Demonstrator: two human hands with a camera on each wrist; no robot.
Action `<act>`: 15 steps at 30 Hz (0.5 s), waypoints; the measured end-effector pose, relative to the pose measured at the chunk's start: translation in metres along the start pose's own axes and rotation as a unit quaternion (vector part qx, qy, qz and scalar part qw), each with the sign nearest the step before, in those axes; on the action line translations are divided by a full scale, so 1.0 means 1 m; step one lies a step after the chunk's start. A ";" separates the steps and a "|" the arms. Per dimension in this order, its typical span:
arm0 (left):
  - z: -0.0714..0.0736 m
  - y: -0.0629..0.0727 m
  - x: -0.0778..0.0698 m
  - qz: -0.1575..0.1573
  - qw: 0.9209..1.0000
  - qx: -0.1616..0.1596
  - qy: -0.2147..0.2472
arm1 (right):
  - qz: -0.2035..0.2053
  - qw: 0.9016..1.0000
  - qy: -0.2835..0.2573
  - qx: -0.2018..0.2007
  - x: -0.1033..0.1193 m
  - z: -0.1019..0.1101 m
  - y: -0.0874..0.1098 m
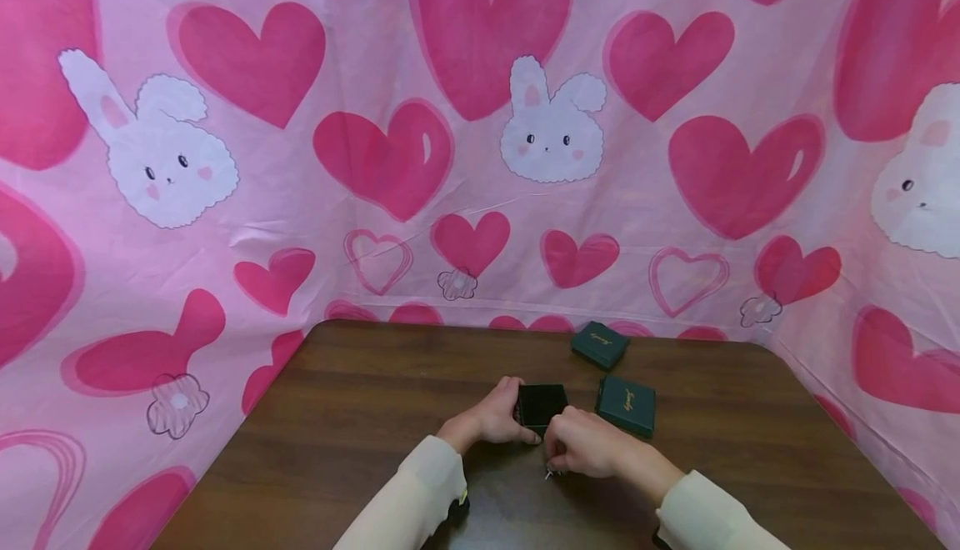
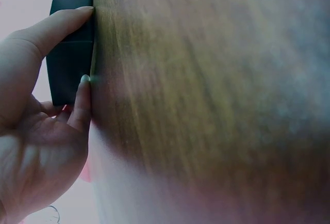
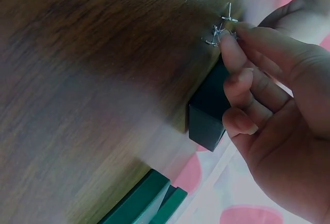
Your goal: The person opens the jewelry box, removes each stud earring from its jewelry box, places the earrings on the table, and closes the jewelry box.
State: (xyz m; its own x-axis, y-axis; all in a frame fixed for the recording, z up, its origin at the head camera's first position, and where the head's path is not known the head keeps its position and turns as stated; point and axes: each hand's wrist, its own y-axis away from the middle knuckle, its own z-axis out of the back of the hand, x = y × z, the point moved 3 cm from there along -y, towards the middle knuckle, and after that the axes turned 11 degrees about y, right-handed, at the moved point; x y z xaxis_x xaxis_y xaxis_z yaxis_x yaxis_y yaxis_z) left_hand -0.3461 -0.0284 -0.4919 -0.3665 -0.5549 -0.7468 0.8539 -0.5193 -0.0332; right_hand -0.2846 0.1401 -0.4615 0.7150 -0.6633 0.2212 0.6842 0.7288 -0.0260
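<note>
A small dark box (image 1: 543, 404) stands on the table, its black inner face showing in the head view. My left hand (image 1: 501, 413) grips it from the left side; in the left wrist view the thumb lies across the box's dark side (image 2: 70, 72) and a finger is at its lower edge. My right hand (image 1: 587, 443) is just in front of the box, to its right. Between thumb and forefinger it pinches small silver stud earrings (image 3: 229, 17) with thin posts, seen low over the tabletop in the right wrist view. The other right fingers are curled.
Two dark green boxes with gold lettering lie beyond my right hand: a nearer box (image 1: 627, 406) and a farther box (image 1: 600, 345). The brown wooden table (image 1: 337, 417) ends at a pink curtain (image 1: 480, 200) printed with hearts and rabbits, hanging behind and on both sides.
</note>
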 end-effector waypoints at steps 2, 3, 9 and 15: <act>0.000 0.000 0.000 0.002 1.000 0.000 0.001 | 0.000 1.000 -0.004 0.001 0.000 0.000 0.000; 0.000 0.001 -0.001 0.004 1.000 -0.001 0.001 | 0.000 1.000 -0.006 0.002 0.000 0.000 0.000; 0.000 0.001 -0.002 0.006 1.000 -0.005 0.005 | -0.006 1.000 -0.009 0.004 0.001 0.002 0.000; -0.001 0.000 0.000 0.009 1.000 -0.004 0.003 | -0.012 1.000 0.001 -0.014 -0.002 0.010 0.002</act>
State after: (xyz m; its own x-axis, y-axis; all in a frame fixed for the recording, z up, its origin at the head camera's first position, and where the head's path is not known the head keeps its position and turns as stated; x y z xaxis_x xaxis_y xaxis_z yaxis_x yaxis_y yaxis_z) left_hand -0.3455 -0.0280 -0.4922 -0.3496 -0.5597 -0.7513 0.8631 -0.5044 -0.0258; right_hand -0.2863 0.1441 -0.4517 0.6992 -0.6803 0.2198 0.7043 0.7083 -0.0482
